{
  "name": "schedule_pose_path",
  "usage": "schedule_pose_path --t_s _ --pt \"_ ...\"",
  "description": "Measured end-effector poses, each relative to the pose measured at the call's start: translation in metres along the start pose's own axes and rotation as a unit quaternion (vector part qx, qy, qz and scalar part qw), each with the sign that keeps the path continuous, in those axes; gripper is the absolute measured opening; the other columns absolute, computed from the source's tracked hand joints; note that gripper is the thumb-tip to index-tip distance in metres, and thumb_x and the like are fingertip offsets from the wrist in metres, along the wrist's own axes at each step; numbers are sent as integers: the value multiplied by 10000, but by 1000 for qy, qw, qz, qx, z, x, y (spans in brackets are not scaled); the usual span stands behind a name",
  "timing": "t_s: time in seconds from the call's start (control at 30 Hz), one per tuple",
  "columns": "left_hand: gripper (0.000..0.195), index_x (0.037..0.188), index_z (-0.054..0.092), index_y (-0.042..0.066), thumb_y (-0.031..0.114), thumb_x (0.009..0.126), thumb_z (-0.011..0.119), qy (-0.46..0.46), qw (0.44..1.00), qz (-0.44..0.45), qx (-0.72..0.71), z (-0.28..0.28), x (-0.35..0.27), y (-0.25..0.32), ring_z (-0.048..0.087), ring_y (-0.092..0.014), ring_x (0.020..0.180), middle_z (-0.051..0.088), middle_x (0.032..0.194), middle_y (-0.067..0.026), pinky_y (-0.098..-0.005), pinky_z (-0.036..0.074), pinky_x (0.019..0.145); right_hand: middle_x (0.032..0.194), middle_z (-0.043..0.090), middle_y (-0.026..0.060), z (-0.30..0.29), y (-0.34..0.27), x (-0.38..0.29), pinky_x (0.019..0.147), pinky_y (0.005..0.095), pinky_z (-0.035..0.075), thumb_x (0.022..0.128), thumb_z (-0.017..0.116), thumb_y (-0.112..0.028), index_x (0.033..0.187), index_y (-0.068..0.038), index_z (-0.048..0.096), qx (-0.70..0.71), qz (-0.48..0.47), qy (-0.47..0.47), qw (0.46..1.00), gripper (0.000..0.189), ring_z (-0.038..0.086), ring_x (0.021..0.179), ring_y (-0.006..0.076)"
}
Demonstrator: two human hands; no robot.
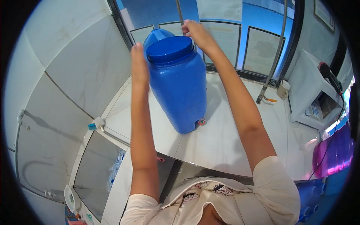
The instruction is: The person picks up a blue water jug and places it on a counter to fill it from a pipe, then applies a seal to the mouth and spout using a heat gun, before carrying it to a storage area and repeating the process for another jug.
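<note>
A blue plastic slim water container (pixel 180 90) stands upright on the white tiled counter (pixel 219 135). Its broad blue screw lid (pixel 170 49) is on, and a moulded handle (pixel 159 34) rises behind the lid. Low on its front sits a small spigot (pixel 201 121) with a red part. My left hand (pixel 139 63) is beside the lid at the container's left, seen edge-on; contact is unclear. Beyond the lid, my right hand (pixel 195 32) has curled fingers at a vertical pipe (pixel 179 9). Whether it grips the pipe or something hidden behind the container cannot be told.
At the right, another pipe ends in a valve with an orange lever (pixel 270 100), near a beige mug (pixel 283 89). A white cabinet (pixel 306 87) and purple container (pixel 332 154) stand farther right. Left is a blue-handled valve (pixel 92 126). Framed sheets (pixel 264 50) line the window behind.
</note>
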State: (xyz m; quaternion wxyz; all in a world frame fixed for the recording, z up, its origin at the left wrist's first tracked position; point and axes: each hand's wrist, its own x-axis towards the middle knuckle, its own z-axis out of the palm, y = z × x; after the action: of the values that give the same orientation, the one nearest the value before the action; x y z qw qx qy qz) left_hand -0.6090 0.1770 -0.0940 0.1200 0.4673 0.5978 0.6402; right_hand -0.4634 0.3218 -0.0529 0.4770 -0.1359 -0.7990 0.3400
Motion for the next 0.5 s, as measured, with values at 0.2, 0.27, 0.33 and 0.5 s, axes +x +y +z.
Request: schedule_pose_path --t_s 0.2,0.27,0.33,0.5 --pt "841 1371 206 -18 614 835 352 -82 994 -73 27 -110 1 -6 134 -327 1339 172 1431 -218 -395 109 1072 1033 569 248 57 -104 -82 859 461 399 917 258 -403 945 16 595 -69 13 -4 998 539 530 975 408" --pt "845 1373 205 -15 613 830 362 -47 996 -57 55 -78 -7 -3 133 -325 1339 173 1431 -217 -403 111 1070 1039 568 242 30 -95 -65 836 464 415 911 279 -388 957 16 605 -163 89 -23 982 521 569 891 405" --pt "852 1375 201 -8 613 820 381 9 995 -18 98 -8 -21 11 133 -321 1339 177 1431 -217 -419 114 1066 1049 577 227 15 -14 -5 835 401 419 910 286 -399 965 19 615 -91 60 -18 994 535 570 928 351" --pt "879 1373 217 -4 619 792 438 23 996 -50 69 -73 1 5 102 -253 1348 163 1449 -159 -395 52 1079 1033 612 147 77 -35 -61 793 347 427 912 339 -382 959 24 606 -160 -120 122 972 489 573 920 212"
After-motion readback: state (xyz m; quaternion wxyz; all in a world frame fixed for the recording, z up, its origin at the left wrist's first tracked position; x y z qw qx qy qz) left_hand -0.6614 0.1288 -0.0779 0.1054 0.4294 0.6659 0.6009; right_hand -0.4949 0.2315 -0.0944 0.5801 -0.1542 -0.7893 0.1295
